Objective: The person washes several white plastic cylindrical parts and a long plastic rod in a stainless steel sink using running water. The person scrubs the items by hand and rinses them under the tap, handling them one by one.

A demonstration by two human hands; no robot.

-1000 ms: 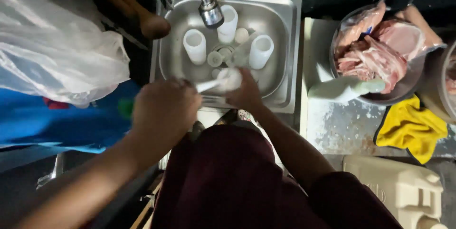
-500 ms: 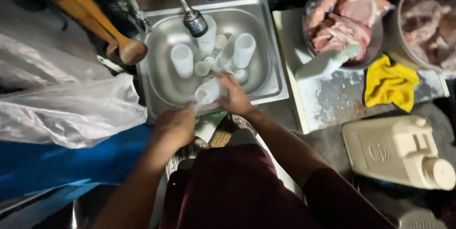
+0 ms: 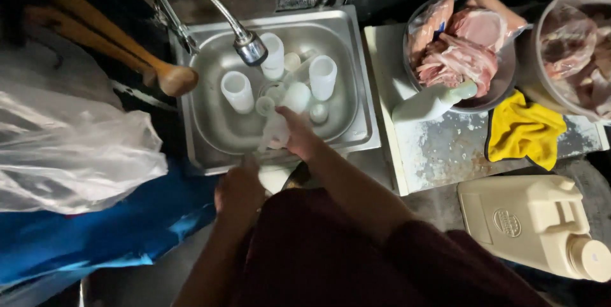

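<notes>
A worn white counter slab (image 3: 445,148) bears a bowl of raw meat (image 3: 461,52), a yellow cloth (image 3: 525,130) and a white bottle (image 3: 429,102).

Cups (image 3: 237,90) in sink (image 3: 356,130), meat bowl (image 3: 503,90) right, perhaps cloth (image 3: 523,130) before it

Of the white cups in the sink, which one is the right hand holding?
The cup at the sink's front edge, gripped by the right hand. The other cups stand loose farther back, under the faucet.

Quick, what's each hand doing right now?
Left hand: at the sink's front rim; grip cannot be told.
Right hand: closed around a white bottle over the basin.
</notes>
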